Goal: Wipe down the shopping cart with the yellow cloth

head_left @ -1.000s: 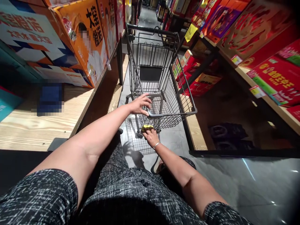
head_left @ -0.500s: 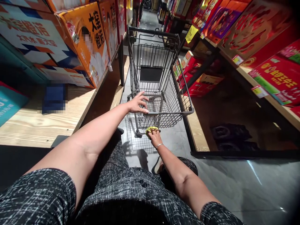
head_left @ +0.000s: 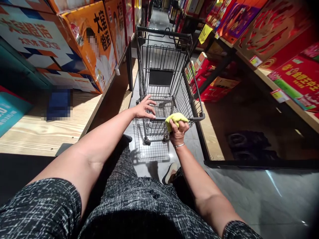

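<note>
A dark wire shopping cart (head_left: 171, 76) stands in the aisle in front of me, and no goods show in its basket. My left hand (head_left: 145, 109) is at the near left corner of the basket, fingers spread, with the thumb along the rim. My right hand (head_left: 178, 131) is closed around a yellow cloth (head_left: 177, 118). The cloth lies over the right half of the near rim, and hides that stretch of the bar. Whether the left fingertips press on the wire I cannot tell.
On the left, a wooden shelf (head_left: 27, 141) holds orange boxes (head_left: 87, 46) and a dark blue blurred item (head_left: 58, 103). Red gift boxes (head_left: 299, 81) fill the right shelves, close beside the cart. Grey tiled floor (head_left: 239, 199) runs beneath and along the aisle.
My right hand with the yellow cloth has risen from below the basket's near side up to the rim, moving slightly right. My left hand has stayed nearly in place.
</note>
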`<action>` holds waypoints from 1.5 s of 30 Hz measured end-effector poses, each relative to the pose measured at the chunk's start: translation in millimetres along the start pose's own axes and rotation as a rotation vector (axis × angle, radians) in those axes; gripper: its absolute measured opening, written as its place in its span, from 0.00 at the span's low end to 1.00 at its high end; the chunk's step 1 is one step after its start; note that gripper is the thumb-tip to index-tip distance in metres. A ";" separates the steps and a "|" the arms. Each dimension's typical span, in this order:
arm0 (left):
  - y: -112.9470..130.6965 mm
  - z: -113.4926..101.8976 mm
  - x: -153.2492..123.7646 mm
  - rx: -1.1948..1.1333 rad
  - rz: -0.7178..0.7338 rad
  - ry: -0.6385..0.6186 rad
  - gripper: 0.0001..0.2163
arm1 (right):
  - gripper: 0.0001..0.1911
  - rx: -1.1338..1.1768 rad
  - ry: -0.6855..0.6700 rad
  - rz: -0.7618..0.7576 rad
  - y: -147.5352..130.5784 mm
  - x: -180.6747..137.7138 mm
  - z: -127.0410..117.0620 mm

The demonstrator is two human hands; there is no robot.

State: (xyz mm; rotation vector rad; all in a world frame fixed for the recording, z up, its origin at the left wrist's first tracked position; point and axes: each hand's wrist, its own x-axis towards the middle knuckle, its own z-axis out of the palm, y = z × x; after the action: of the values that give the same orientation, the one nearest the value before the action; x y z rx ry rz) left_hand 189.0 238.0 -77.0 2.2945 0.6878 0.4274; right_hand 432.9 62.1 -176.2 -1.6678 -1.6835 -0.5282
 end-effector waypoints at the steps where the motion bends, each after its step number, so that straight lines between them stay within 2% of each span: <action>1: -0.9 -0.7 -0.7 0.008 0.003 0.004 0.10 | 0.24 0.013 -0.074 0.032 -2.3 -11.2 8.2; 5: -7.8 -6.5 -3.8 0.039 0.001 -0.004 0.09 | 0.23 0.101 -0.497 0.104 -9.6 -60.0 32.7; 7: -11.0 -9.8 -5.5 0.056 -0.024 -0.003 0.09 | 0.22 0.137 -0.577 0.061 -13.9 -68.3 31.7; 10: -10.9 -10.1 -9.0 0.103 -0.070 0.023 0.07 | 0.24 0.189 -0.520 -0.068 -27.1 -47.0 13.7; 13: -2.8 -2.1 -14.3 0.173 -0.060 0.038 0.06 | 0.24 0.173 -0.323 -0.182 -47.3 1.5 -9.2; 15: 5.4 5.9 -18.3 0.210 -0.021 0.032 0.09 | 0.23 0.108 -0.197 -0.230 -57.6 33.0 -18.3; 17: 13.0 12.4 -21.7 0.241 -0.005 0.033 0.12 | 0.23 0.033 -0.164 -0.261 -58.5 54.1 -21.8; 20: 19.4 14.8 -24.1 0.292 -0.028 0.040 0.13 | 0.21 -0.064 -0.221 -0.240 -33.1 63.2 -26.2; 23: 20.7 11.1 -23.9 0.327 -0.045 0.028 0.12 | 0.23 -0.143 -0.245 -0.088 20.2 59.4 -41.8; 26: 23.6 10.4 -23.7 0.377 -0.075 0.037 0.11 | 0.25 -0.192 -0.150 0.097 72.8 57.5 -62.3; 28: 30.1 14.2 -24.2 0.444 -0.088 0.064 0.12 | 0.27 -0.203 -0.060 0.201 88.6 57.5 -67.7; 30: 40.4 20.7 -24.7 0.521 -0.064 0.086 0.15 | 0.30 -0.183 -0.024 0.249 81.3 56.4 -61.7; 32: 52.3 27.9 -25.2 0.571 -0.040 0.056 0.23 | 0.31 -0.129 -0.037 0.217 53.9 53.5 -46.7; 34: 62.0 33.8 -25.5 0.593 -0.057 -0.002 0.28 | 0.30 -0.046 -0.071 0.100 18.2 50.0 -29.3; 37: 66.5 37.3 -26.9 0.611 -0.085 -0.035 0.29 | 0.25 0.073 -0.138 -0.090 -20.3 43.6 -10.0; 39: 62.7 36.3 -28.7 0.613 -0.062 -0.026 0.28 | 0.22 0.090 -0.170 -0.100 -26.0 34.8 -1.6; 42: 53.2 32.2 -32.5 0.606 -0.036 0.001 0.28 | 0.19 0.047 -0.276 -0.021 -17.1 6.5 12.7; 45: 45.8 27.3 -36.4 0.616 -0.040 0.016 0.29 | 0.19 -0.010 -0.557 0.016 -13.5 -34.1 34.1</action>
State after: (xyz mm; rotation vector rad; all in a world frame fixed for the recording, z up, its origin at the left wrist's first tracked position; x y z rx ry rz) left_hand 188.9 174.1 -68.1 2.8431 0.9747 0.2326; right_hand 410.6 61.6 -221.1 -1.9530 -2.0466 -0.0555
